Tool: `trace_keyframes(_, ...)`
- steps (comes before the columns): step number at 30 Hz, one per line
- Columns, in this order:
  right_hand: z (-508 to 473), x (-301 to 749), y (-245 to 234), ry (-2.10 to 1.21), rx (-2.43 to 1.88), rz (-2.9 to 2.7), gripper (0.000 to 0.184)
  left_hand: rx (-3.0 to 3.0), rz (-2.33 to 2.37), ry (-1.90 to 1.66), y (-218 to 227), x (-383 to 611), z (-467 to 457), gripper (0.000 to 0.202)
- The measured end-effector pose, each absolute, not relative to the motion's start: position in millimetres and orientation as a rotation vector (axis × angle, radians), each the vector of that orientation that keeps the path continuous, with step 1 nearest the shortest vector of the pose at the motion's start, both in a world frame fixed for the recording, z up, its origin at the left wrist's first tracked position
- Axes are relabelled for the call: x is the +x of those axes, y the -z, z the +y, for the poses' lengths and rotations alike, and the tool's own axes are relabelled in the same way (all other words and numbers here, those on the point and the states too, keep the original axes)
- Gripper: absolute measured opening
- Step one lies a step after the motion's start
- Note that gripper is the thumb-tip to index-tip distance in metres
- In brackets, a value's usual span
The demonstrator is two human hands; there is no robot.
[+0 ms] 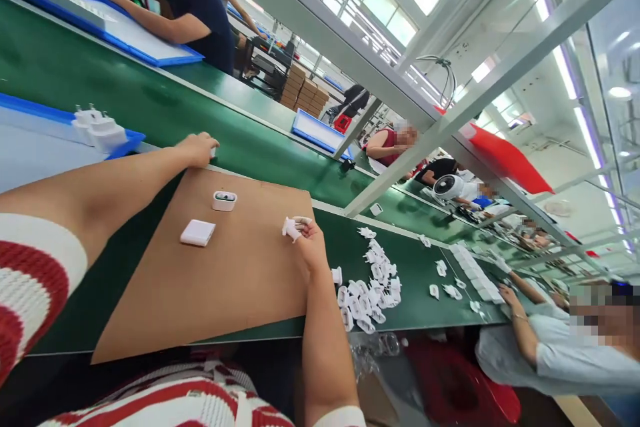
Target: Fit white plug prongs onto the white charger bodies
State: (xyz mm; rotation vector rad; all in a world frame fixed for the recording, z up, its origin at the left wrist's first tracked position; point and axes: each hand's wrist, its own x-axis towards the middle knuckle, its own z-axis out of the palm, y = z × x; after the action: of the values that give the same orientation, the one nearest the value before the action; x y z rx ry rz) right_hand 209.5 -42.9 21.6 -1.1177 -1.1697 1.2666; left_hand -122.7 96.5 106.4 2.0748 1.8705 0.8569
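Note:
My right hand (311,248) is closed around a white plastic part (291,229) with a curved loop, at the right side of a brown cardboard sheet (240,273). Past the sheet's far left edge, my left hand (199,149) is closed at the green belt's border. A small white piece (214,152) shows at its fingertips, mostly hidden. On the cardboard stand an open white housing (225,201) with something dark inside and a flat white square block (198,233). Right of my right forearm lies a heap of white plastic parts (367,297).
Several white plug pieces (100,130) sit on a blue-edged tray (30,147) at left. A metal frame post (380,180) rises beyond the belt (250,153). At right a co-worker's hand (509,297) is by a row of white boxes (475,273).

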Motion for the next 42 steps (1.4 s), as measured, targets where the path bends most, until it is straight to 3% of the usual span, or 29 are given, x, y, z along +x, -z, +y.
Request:
trace_keyframes(3,-42.2,211.7,-30.5,-1.345,-1.064,-1.115,0.042,2.103,1.937,-0.736,-113.0,-127.2,96.2,0.056)
trace_keyframes(7,-45.4,213.2,-39.0,-1.458,-1.032,-1.08,0.03,2.119,1.899,-0.956,-117.5,-94.8,53.7,0.067)
trace_keyframes(9,-48.4,211.8,-41.3,-1.496,-1.01,-1.085,0.032,2.034,1.764,-0.934,-107.6,-66.5,16.7,0.063)
trace_keyframes(12,-52.9,209.3,-42.4,-1.475,-1.016,-1.149,0.049,2.038,1.479,-0.742,-78.2,-27.0,-37.1,0.048)
trace_keyframes(14,-55.3,208.6,-41.8,-1.37,-1.088,-1.214,0.048,2.054,1.364,-0.711,-55.8,-9.6,-60.9,0.045)
trace_keyframes(17,-58.8,208.8,-40.9,-1.096,-1.199,-1.333,0.032,2.002,1.3,-0.706,-30.6,0.5,-74.4,0.051)
trace_keyframes(23,-71.1,204.7,-44.4,-0.823,-1.151,-1.712,0.014,2.012,1.092,-0.721,-19.3,-7.1,-68.2,0.054)
trace_keyframes(29,-82.0,202.5,-47.2,-0.49,-1.199,-2.103,0.034,1.951,1.086,-0.728,-17.1,-8.5,-68.8,0.058)
trace_keyframes(36,-80.5,202.8,-53.3,-0.337,-1.197,-2.27,0.023,1.938,1.069,-0.757,-22.0,-2.3,-60.6,0.063)
trace_keyframes(39,-80.3,190.8,-56.2,-0.373,-1.259,-2.261,0.023,1.99,1.093,-0.698,-18.9,-3.3,-58.1,0.06)
trace_keyframes(42,-83.5,180.1,-58.5,-0.704,-1.352,-1.933,0.018,2.042,1.205,-0.652,-10.9,-4.2,-58.1,0.058)
